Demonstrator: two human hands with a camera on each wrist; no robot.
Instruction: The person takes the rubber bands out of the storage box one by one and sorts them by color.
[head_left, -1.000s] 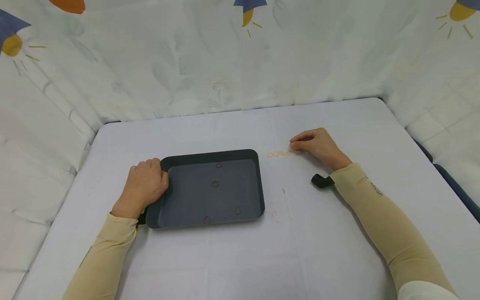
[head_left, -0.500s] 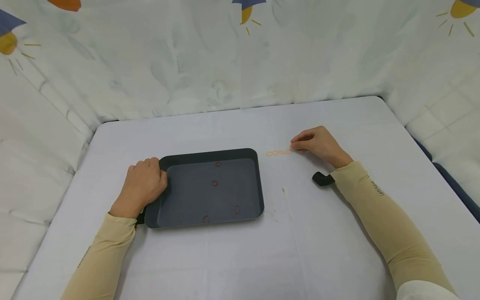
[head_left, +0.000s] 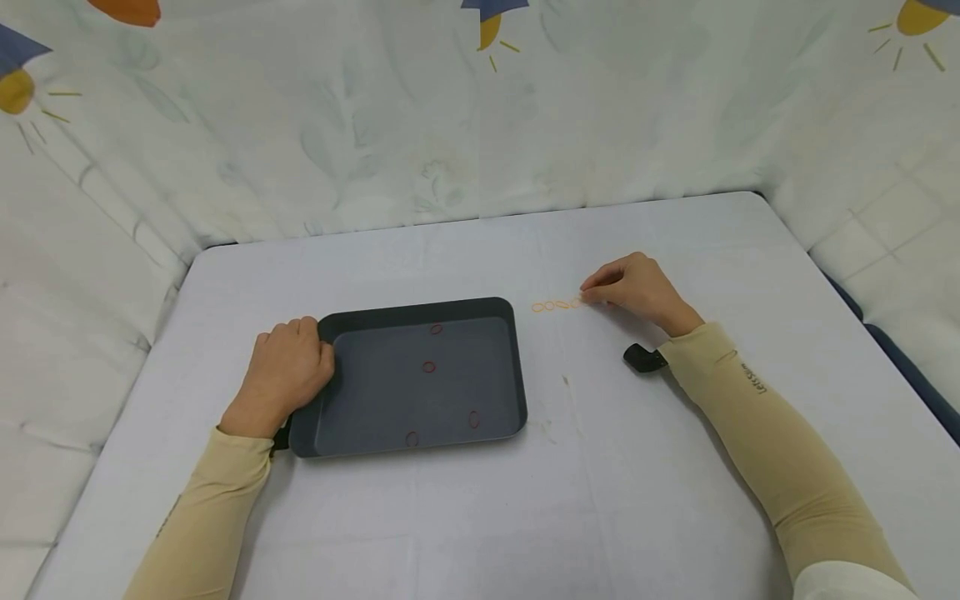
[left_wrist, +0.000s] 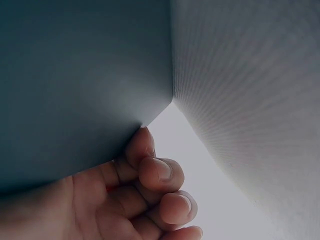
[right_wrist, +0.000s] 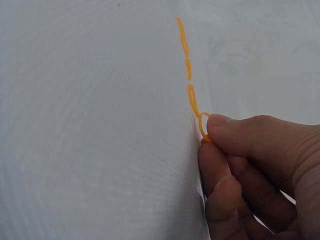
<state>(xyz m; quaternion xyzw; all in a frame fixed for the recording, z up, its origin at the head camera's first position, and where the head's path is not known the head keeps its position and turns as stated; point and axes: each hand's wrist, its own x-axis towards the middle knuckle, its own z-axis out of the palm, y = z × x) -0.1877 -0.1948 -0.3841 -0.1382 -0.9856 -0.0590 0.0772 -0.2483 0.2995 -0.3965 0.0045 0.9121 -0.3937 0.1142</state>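
basically, left hand (head_left: pixel 288 367) grips the dark tray (head_left: pixel 375 404), red loops (head_left: pixel 423 367) inside, by its left side, likely for steadiness; right hand (head_left: pixel 636 290) pinches the orange loop (right_wrist: pixel 201 131) ending the row (right_wrist: pixel 190 97) on the tabletop (head_left: pixel 480 533), fingertips (right_wrist: pixel 218 121) presumably suiting something so thin.

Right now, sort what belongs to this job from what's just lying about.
Likely part of the job:
gray tray, left grip on its left edge
reddish rings inside it
row of orange rings, one pinched in the right grip

Likely just there:
brownish mark on the white tablecloth
patterned curtain behind
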